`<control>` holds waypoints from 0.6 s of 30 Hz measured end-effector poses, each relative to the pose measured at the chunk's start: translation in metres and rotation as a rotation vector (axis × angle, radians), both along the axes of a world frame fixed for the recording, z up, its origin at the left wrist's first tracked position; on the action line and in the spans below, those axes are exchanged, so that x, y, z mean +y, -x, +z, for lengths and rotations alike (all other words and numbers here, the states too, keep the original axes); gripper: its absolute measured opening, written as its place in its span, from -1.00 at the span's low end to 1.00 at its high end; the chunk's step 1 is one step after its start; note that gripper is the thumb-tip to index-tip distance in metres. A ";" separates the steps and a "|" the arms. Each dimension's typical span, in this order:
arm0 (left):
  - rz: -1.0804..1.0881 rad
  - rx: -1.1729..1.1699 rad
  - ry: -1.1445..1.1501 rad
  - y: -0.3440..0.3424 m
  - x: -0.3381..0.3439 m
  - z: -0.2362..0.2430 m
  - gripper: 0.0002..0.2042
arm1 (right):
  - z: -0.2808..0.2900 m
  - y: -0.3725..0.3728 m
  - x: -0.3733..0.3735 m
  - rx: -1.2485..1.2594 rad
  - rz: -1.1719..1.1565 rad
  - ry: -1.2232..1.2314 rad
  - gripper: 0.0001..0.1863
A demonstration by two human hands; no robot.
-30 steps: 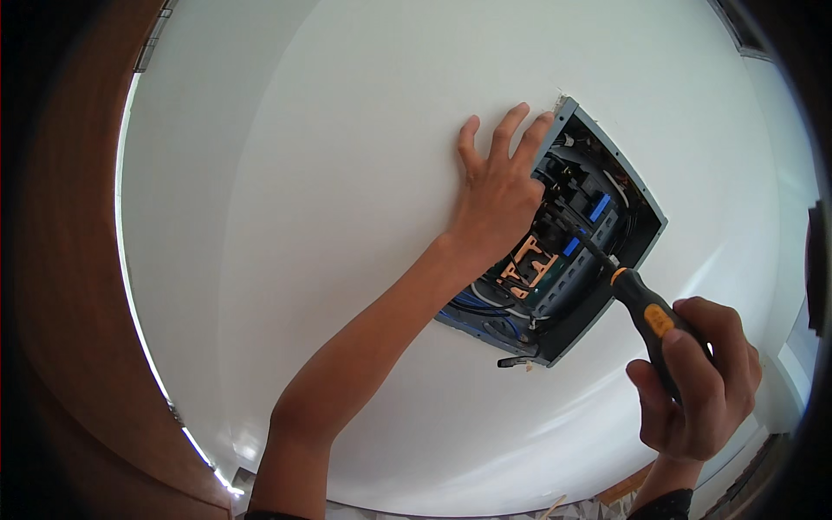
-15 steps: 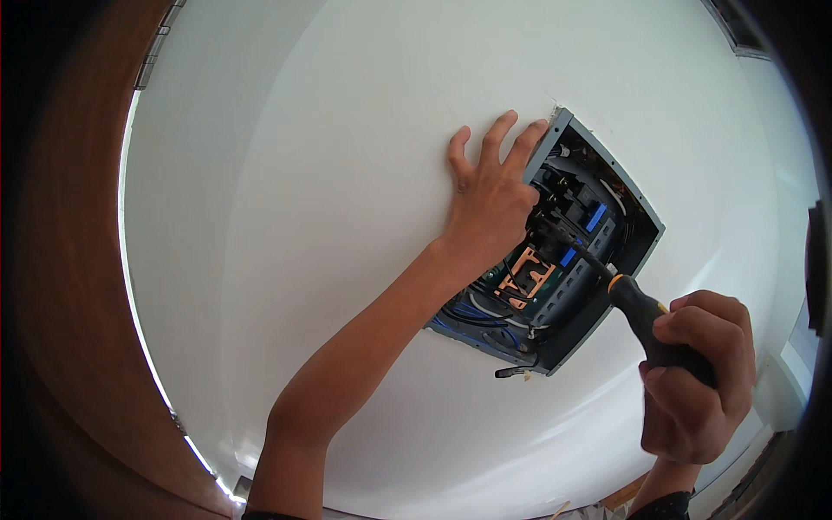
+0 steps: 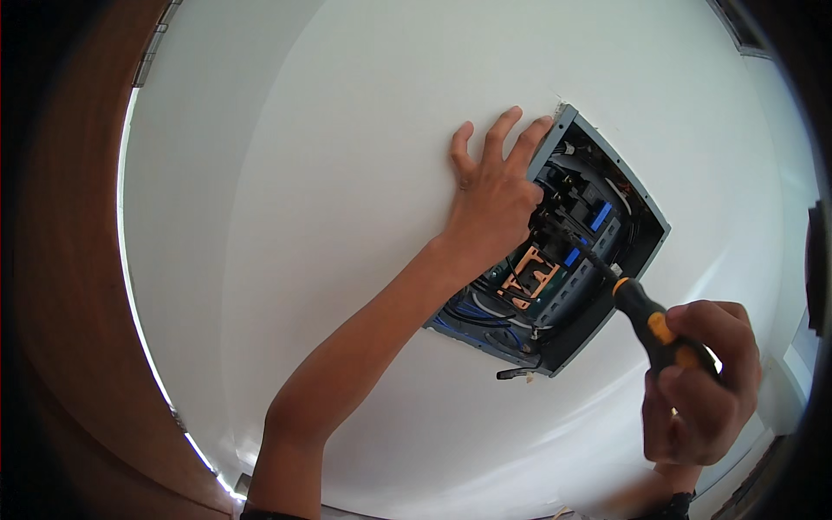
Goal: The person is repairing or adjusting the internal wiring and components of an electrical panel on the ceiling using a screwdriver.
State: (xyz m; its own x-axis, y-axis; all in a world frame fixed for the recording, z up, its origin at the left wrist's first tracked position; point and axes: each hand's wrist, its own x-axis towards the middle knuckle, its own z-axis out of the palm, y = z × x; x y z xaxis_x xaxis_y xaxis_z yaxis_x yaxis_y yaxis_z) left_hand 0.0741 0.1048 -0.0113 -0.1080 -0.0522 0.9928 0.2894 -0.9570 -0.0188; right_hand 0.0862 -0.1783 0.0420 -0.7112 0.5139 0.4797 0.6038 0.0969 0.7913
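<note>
A screwdriver (image 3: 643, 314) with a black and yellow handle is in my right hand (image 3: 706, 381), fingers wrapped round it. Its shaft slants up and left into an opened grey electrical box (image 3: 598, 325) in the wall; the tip meets a black breaker (image 3: 555, 221), though the exact contact is too dark to make out. My left hand (image 3: 494, 195) lies over the box's left edge. Three of its fingers spread on the wall and rim, while the index finger bends inside beside the breakers. The thumb, and whatever these two hold, are hidden.
Inside the box are blue-marked breakers (image 3: 601, 216), an orange busbar piece (image 3: 529, 279) and black, blue and white wires (image 3: 485, 319). A black latch-like piece (image 3: 517, 373) sticks out below the box. White wall (image 3: 347, 173) surrounds it; a brown wooden door (image 3: 78, 217) stands at left.
The screwdriver handle has turned in my right hand, so more yellow shows, and my grip on it has shifted slightly. My left hand stays almost in place.
</note>
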 end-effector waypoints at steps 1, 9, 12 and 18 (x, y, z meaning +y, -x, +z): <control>0.001 -0.003 -0.009 -0.001 -0.002 0.003 -0.89 | 0.004 -0.002 -0.002 -0.006 0.032 -0.010 -0.57; -0.003 -0.011 -0.002 -0.002 0.002 -0.002 -0.88 | 0.014 -0.012 0.022 0.021 0.165 0.011 -0.35; -0.005 -0.023 -0.019 -0.003 0.000 0.001 -0.89 | 0.019 -0.024 0.016 -0.002 0.310 0.129 -0.36; 0.021 -0.025 -0.021 -0.006 0.002 -0.001 -0.91 | 0.021 -0.028 0.017 0.044 0.266 0.097 -0.45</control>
State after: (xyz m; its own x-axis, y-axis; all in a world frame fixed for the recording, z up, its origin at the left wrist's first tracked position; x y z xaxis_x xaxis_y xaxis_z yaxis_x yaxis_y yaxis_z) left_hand 0.0801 0.1072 -0.0120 -0.1314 -0.0760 0.9884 0.3100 -0.9502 -0.0318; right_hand 0.1138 -0.1614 0.0626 -0.8069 0.3568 0.4708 0.5805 0.3307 0.7441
